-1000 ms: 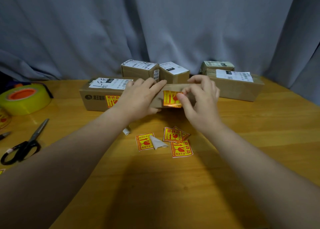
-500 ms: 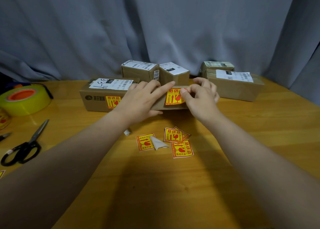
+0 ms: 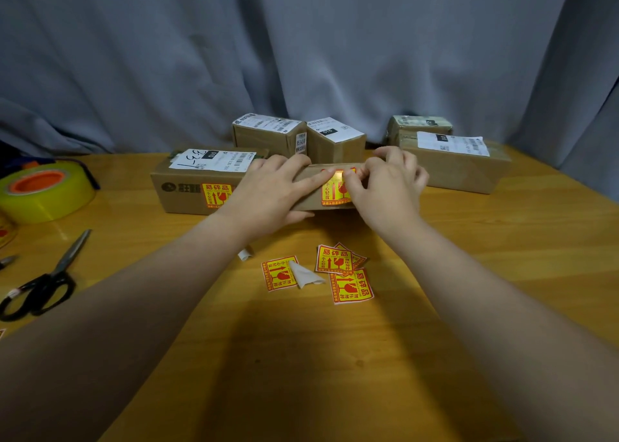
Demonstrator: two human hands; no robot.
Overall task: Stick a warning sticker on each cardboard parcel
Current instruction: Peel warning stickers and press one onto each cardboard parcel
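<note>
A brown cardboard parcel (image 3: 310,190) stands in the middle of the table, gripped by my left hand (image 3: 268,193) from its left end. On its front face is a yellow and red warning sticker (image 3: 333,192). My right hand (image 3: 388,187) presses fingertips on the sticker's right and upper edge. Left of it, a longer parcel (image 3: 181,190) carries a warning sticker (image 3: 217,195) on its front. Several loose stickers (image 3: 335,259) lie on the table in front of my hands, with a peeled white backing (image 3: 303,274) among them.
Two small parcels (image 3: 268,136) (image 3: 335,138) stand behind, and two more (image 3: 455,163) (image 3: 420,125) at the back right. A yellow tape roll (image 3: 43,190) and black scissors (image 3: 43,284) lie at the left. A grey curtain hangs behind the wooden table (image 3: 502,257).
The sticker went from curled and half-attached to flat on the parcel's front. My right fingers have moved up along the sticker's edge, and my left index finger reaches to its top.
</note>
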